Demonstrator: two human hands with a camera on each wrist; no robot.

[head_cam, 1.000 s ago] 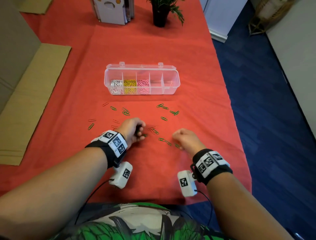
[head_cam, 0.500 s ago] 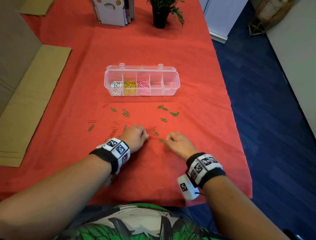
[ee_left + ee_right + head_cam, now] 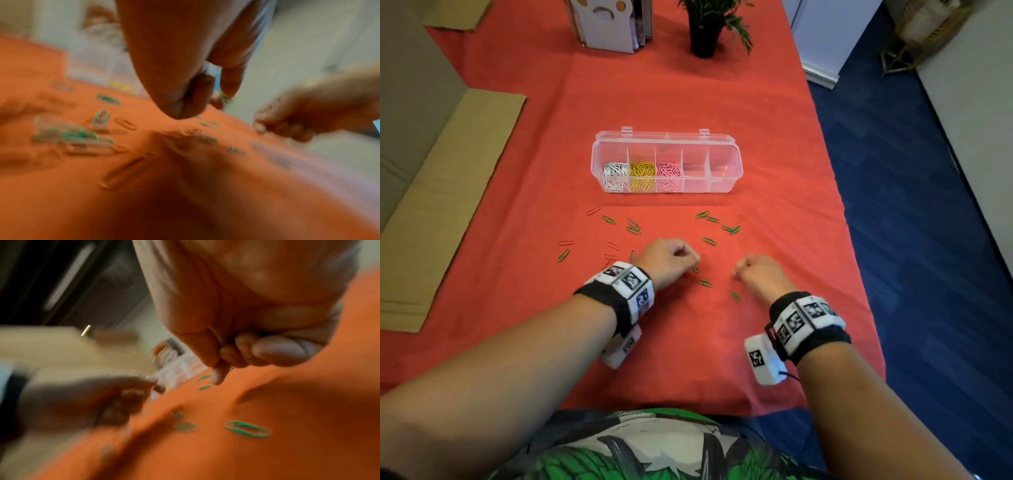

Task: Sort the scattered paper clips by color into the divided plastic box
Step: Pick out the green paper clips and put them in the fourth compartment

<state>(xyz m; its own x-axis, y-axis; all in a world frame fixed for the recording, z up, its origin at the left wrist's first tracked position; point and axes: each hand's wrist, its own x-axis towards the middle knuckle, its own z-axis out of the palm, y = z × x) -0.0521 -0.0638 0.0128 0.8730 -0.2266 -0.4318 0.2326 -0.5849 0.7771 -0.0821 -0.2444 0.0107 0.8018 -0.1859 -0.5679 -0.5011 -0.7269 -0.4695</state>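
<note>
The clear divided box [image 3: 666, 145] stands open at mid-table, with white, yellow and pink clips in its three left compartments. Green paper clips [image 3: 704, 283] and red paper clips [image 3: 566, 243] lie scattered on the red cloth in front of it. My left hand [image 3: 693, 258] hovers low over the clips with its fingers curled. In the blurred left wrist view, the left hand [image 3: 223, 97] pinches a bit of green at its fingertips. To the right, my right hand [image 3: 738, 270] is a closed fist. The right wrist view shows a green sliver at the right hand [image 3: 221, 368].
Flat cardboard [image 3: 448, 192] lies along the left side. A potted plant [image 3: 703, 31] and a white stand [image 3: 609, 27] sit at the far end. The table's right edge [image 3: 849, 240] drops to blue carpet close to my right hand.
My right hand reached left to a green clip near the middle, then drew back right with its fingers closed. My left hand has stayed curled, shifting slightly over the clips.
</note>
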